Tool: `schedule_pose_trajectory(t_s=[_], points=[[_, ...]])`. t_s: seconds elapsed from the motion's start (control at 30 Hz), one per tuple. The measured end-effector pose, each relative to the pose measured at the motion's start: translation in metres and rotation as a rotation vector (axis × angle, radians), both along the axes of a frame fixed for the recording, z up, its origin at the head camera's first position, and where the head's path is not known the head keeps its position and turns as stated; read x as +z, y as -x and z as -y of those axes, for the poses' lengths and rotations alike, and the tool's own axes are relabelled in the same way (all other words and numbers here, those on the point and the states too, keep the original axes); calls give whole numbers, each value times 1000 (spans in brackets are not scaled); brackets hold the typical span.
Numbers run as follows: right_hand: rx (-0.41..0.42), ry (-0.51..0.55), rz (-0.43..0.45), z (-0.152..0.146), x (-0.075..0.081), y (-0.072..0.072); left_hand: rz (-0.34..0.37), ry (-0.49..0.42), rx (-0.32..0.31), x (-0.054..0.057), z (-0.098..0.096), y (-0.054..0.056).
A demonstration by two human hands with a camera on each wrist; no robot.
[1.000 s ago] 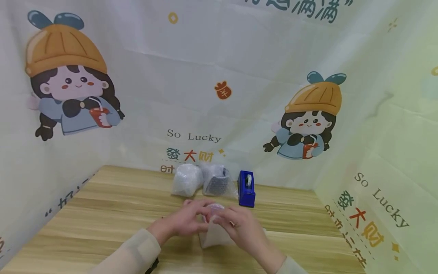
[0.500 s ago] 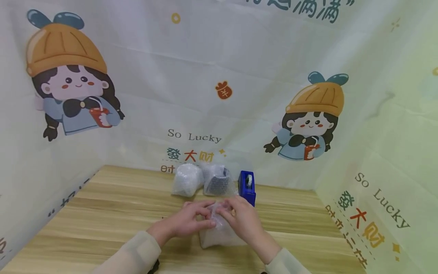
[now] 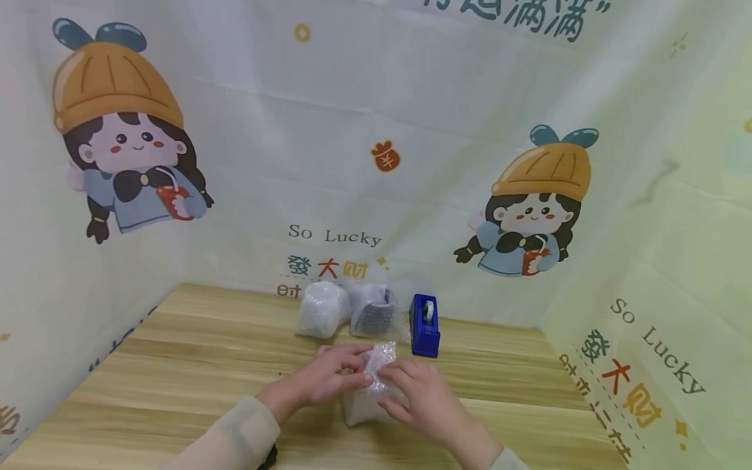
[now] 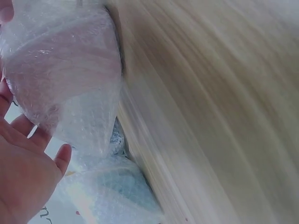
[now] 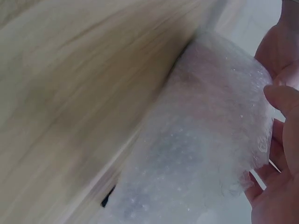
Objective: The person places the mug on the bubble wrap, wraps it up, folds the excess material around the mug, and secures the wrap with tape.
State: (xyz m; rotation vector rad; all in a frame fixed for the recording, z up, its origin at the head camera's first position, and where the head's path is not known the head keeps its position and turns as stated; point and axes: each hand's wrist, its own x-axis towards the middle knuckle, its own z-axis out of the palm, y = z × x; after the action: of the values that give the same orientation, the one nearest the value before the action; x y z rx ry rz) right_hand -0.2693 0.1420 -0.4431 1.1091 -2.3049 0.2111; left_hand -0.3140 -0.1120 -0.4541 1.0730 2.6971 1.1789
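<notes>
A bubble-wrapped bundle point(image 3: 367, 408) stands on the table between both hands, with something pinkish inside showing through in the left wrist view. A loose end of the bubble wrap point(image 3: 384, 353) sticks up at its top. My left hand point(image 3: 323, 377) holds the bundle from the left, thumb and fingers at the upper wrap. Its several fingers point(image 4: 42, 135) curve along the wrap. From the right, my right hand point(image 3: 424, 399) holds the bundle with fingers over the top and thumb lower on the near side. In the right wrist view the bubble wrap point(image 5: 205, 130) hides what it covers.
Behind the hands stand a white bubble-wrapped bundle point(image 3: 323, 310) and another wrapped bundle with something dark inside point(image 3: 377, 314). Right of them is a blue tape dispenser point(image 3: 425, 325). The wooden table point(image 3: 194, 352) ends at a printed cloth backdrop point(image 3: 329, 130).
The wrap has been folded over the bundle's opening, covering the reddish inside. My right hand has moved from the top flap down onto the right side. The left hand has barely moved.
</notes>
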Motion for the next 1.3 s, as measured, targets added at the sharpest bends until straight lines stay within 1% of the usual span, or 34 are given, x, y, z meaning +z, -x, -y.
schedule_pose_trajectory(t_s=[0.17,0.27,0.33,0.4,0.5,0.6,0.67,0.8,1.0,1.17,1.23,1.3], points=[[12,14,-16,-2,-6,0,9,-17,7,0,1,-1],[15,11,-12,-3,-7,1,47,-35,22,0,2,-3],[13,2,-7,-4,-7,1,51,-30,18,1,2,-3],[15,0,17,-4,-6,2,47,-9,6,2,3,-4],[17,9,81,-1,-5,4,12,40,-24,2,3,-6],[15,26,155,2,-3,6,4,67,-34,1,3,-8],[8,26,188,5,-2,8,-3,76,-36,0,3,-9],[-8,-2,220,7,0,11,-20,95,-22,-2,3,-9],[-14,-36,232,8,1,14,-54,106,-11,-7,4,-9],[-24,-26,239,10,2,14,-59,103,-18,-6,3,-10],[-36,-10,263,10,2,15,-47,102,-22,-5,2,-10],[-51,10,315,10,3,14,-36,104,-26,-4,1,-9]])
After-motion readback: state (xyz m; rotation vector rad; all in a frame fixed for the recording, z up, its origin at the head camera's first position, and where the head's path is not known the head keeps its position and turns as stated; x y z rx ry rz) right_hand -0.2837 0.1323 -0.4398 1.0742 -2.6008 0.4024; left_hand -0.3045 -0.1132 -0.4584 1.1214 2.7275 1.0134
